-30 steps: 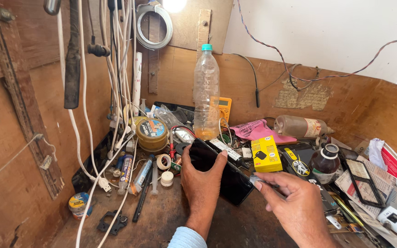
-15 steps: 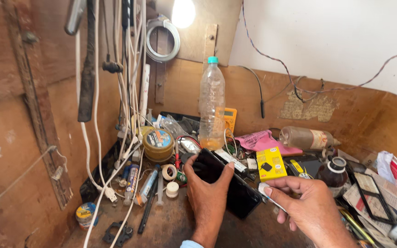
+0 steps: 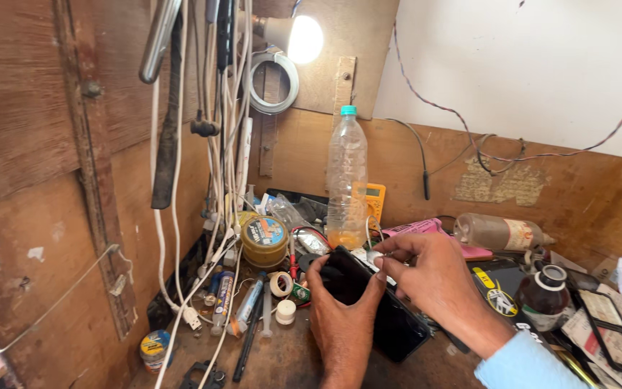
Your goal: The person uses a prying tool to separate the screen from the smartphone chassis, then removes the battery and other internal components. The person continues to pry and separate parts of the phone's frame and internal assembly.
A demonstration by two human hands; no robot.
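A black phone (image 3: 379, 306) is held tilted above the cluttered wooden bench (image 3: 282, 360), its far end raised and its near end low, apparently so that its upper edge is presented to the other hand. It is gripped from the left side by the left hand (image 3: 343, 317), whose fingers (image 3: 325, 270) are clamped around the phone's upper corner. The right hand (image 3: 433, 277) is brought in from the right over the phone's top edge; its fingers (image 3: 390, 252) are pinched together at that edge, and whether something small is held between them cannot be told.

Just behind the hands a tall clear plastic bottle (image 3: 347, 180) with a teal cap is stood upright; only a shallow layer of amber liquid is seen at its bottom. To its left a round yellow tin (image 3: 264, 241) is set with its lid on, so its contents are hidden. A brown bottle (image 3: 498, 232) is laid on its side to the right, and a small dark glass jar (image 3: 545, 297) is stood in front of it, uncapped; what it holds cannot be made out. A small blue-and-yellow tub (image 3: 155, 346) is left near the bench's left edge. White cables (image 3: 217, 180) are hung from the wooden wall (image 3: 37, 144), presumably to be kept off the work surface, and a lit bulb (image 3: 304, 39) is fixed above.
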